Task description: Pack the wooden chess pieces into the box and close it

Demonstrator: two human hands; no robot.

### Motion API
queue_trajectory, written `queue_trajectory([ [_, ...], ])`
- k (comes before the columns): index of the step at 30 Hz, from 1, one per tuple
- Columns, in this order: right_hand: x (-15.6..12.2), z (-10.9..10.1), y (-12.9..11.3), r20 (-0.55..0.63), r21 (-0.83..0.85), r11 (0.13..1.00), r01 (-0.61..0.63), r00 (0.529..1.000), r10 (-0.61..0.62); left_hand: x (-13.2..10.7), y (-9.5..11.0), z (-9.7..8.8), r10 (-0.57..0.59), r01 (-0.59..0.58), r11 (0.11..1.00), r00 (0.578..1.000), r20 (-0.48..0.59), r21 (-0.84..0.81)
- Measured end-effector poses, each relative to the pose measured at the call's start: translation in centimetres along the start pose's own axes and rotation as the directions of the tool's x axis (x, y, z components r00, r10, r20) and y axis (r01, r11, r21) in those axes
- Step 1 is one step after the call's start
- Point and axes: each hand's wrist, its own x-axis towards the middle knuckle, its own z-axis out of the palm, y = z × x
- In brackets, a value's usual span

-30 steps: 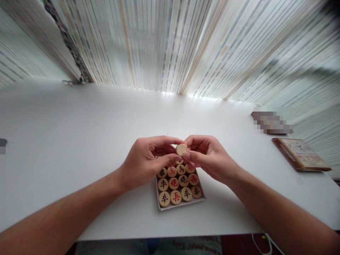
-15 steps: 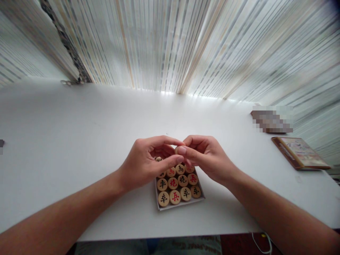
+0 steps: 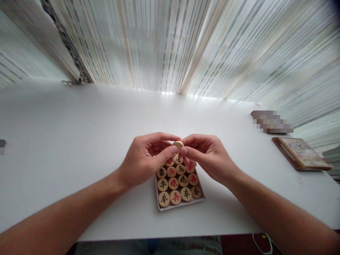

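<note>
Many thin vertical stripes of beige, grey and white texture the sheer fabric curtain [image 3: 148,46] behind a smooth, matt white tabletop [image 3: 106,117], with a dark, mottled, twisted band [image 3: 67,42] hanging toward its left. Further right, the bare left hand [image 3: 143,159] arches over, thumb and fingertips brought together on the edge of a small, round, pale wooden disc [image 3: 178,145]. That disc is held tilted, above the far end of a shallow, thin-walled, whitish box [image 3: 183,204]. Inside the box, flat round wooden pieces [image 3: 175,197] sit in close rows, marked with red or black characters; the hands partly cover the far ones. The bare right hand [image 3: 208,152] also pinches the disc, thumb and fingertips clamped on its other side. At far right lie a flat, rectangular, brown-edged case [image 3: 302,153] with a printed cover and, just beyond, a pixelated brownish object [image 3: 272,122].
</note>
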Motion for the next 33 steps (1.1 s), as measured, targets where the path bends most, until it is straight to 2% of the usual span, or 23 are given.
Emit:
queue_trajectory([
  [10,0.07,0.22,-0.14,0.025,0.001,0.997,0.084,0.996,-0.084,-0.03,-0.3,-0.17,-0.043,0.043,0.998,0.999,0.0,-0.04],
  [17,0.01,0.24,0.21,0.032,-0.025,0.998,0.062,0.998,-0.061,0.15,-0.18,-0.17,-0.077,0.075,0.994,0.997,-0.018,-0.084],
  [22,-0.03,0.36,0.17,0.028,-0.048,0.994,0.094,0.995,-0.092,0.03,-0.42,-0.27,-0.069,0.069,0.996,0.998,0.002,-0.056],
  [28,-0.23,0.27,0.38,0.01,-0.159,0.966,0.206,0.978,-0.207,0.08,-0.38,-0.23,-0.067,0.068,0.996,0.998,0.019,-0.065],
  [33,-0.62,-0.06,0.58,0.007,-0.373,0.859,0.352,0.926,-0.377,0.16,-0.41,-0.46,-0.066,0.067,0.991,0.998,0.017,-0.118],
])
